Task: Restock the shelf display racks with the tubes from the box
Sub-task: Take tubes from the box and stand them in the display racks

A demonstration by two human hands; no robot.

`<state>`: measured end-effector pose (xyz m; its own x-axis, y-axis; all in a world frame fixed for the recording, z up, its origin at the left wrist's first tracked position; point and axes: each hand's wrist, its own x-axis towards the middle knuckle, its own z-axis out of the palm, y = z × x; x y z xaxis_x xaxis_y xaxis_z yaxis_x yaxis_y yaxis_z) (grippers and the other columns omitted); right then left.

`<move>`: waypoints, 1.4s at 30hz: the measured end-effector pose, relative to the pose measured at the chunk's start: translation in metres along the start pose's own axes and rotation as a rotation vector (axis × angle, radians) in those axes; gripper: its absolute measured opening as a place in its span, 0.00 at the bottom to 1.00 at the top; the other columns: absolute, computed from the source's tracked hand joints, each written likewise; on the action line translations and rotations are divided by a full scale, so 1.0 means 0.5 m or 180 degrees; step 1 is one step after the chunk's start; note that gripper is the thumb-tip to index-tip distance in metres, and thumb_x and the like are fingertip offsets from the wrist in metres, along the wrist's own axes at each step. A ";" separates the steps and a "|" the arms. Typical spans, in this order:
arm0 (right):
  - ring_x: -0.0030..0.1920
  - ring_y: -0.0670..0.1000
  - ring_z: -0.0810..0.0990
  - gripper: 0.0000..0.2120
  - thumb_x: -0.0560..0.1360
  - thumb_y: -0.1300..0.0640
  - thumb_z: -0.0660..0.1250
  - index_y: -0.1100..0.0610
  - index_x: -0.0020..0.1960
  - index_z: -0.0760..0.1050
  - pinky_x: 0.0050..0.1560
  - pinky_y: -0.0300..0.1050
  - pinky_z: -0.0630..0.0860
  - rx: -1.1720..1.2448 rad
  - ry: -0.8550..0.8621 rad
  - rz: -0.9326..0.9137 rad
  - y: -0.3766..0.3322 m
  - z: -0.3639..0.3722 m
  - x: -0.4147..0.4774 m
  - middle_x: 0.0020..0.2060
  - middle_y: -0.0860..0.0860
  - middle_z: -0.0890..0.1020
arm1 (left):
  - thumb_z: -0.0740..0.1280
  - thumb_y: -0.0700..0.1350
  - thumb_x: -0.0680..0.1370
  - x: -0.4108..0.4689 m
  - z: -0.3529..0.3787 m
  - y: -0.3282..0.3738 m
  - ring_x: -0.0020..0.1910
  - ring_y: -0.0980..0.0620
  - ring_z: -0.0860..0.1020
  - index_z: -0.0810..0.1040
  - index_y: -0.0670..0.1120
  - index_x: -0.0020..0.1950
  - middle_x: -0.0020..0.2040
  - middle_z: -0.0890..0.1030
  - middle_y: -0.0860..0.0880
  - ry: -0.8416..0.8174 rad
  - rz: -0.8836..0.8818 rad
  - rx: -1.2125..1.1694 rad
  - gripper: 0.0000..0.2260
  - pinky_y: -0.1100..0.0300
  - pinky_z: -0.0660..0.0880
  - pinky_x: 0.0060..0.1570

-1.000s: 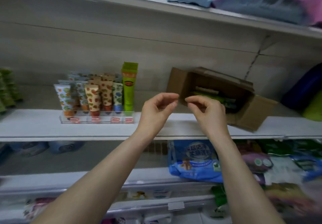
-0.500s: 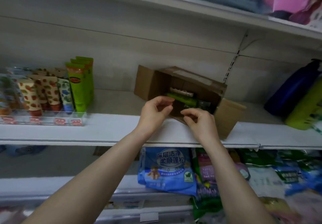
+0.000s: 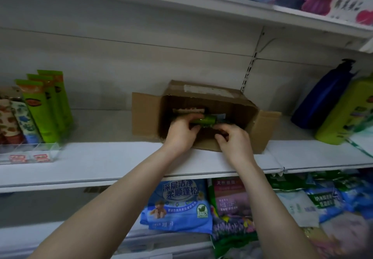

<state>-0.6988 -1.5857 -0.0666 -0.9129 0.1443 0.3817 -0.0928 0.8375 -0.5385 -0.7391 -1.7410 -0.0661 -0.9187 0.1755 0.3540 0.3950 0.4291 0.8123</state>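
Observation:
A brown cardboard box (image 3: pixel 252 137) lies on its side on the white shelf (image 3: pixel 113 158), its open mouth toward me. Both hands reach into it. My left hand (image 3: pixel 181 131) has fingers closed around a green tube (image 3: pixel 204 121) lying across the box opening. My right hand (image 3: pixel 234 139) is curled just below and right of the tube, touching its end; its fingertips are hidden. More tubes sit dimly behind. At far left a clear display rack (image 3: pixel 38 153) holds tall green tubes (image 3: pixel 43 107) and patterned tubes (image 3: pixel 12 119).
A blue pump bottle (image 3: pixel 323 97) and a lime bottle (image 3: pixel 347 115) stand at the shelf's right. Bagged refill packs (image 3: pixel 179 204) fill the shelf below. Packages line the upper shelf. The box's left flap (image 3: pixel 145 115) sticks out sideways.
Both hands moved forward from the shelf edge into the box, and the left hand has closed on a green tube. The view has shifted right, pushing the rack to the left edge.

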 end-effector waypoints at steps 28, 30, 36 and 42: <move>0.62 0.61 0.69 0.13 0.80 0.60 0.59 0.58 0.63 0.72 0.59 0.53 0.67 -0.1459 -0.0588 0.0025 -0.059 0.032 -0.004 0.61 0.60 0.73 | 0.62 0.47 0.79 -0.018 0.002 0.024 0.58 0.39 0.75 0.68 0.45 0.68 0.64 0.71 0.39 -0.0183 -0.0563 0.1661 0.18 0.53 0.70 0.56; 0.61 0.61 0.70 0.15 0.79 0.61 0.60 0.61 0.65 0.69 0.57 0.52 0.70 -0.1253 -0.0509 0.0075 -0.066 0.034 -0.017 0.62 0.61 0.70 | 0.61 0.46 0.80 -0.032 -0.006 0.027 0.56 0.39 0.76 0.70 0.42 0.66 0.59 0.77 0.39 0.0006 -0.0446 0.2088 0.16 0.54 0.70 0.52; 0.53 0.60 0.77 0.12 0.78 0.60 0.63 0.55 0.61 0.68 0.46 0.46 0.67 -0.0421 -0.0129 0.0054 -0.072 0.028 -0.051 0.56 0.57 0.76 | 0.58 0.47 0.82 -0.080 -0.019 0.024 0.54 0.42 0.76 0.73 0.42 0.59 0.56 0.76 0.41 0.0058 -0.0191 0.2806 0.12 0.54 0.69 0.50; 0.54 0.61 0.78 0.12 0.82 0.55 0.55 0.55 0.62 0.71 0.45 0.46 0.67 0.0158 -0.0127 0.0378 -0.085 0.020 -0.052 0.53 0.57 0.81 | 0.58 0.42 0.82 -0.104 -0.041 0.020 0.52 0.38 0.75 0.72 0.39 0.60 0.55 0.75 0.39 0.0373 -0.0440 0.1423 0.10 0.53 0.66 0.44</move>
<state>-0.6750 -1.6303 -0.0613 -0.9337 0.2188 0.2834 -0.0019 0.7885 -0.6151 -0.6870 -1.7638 -0.0668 -0.9449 -0.0002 0.3273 0.2028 0.7847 0.5858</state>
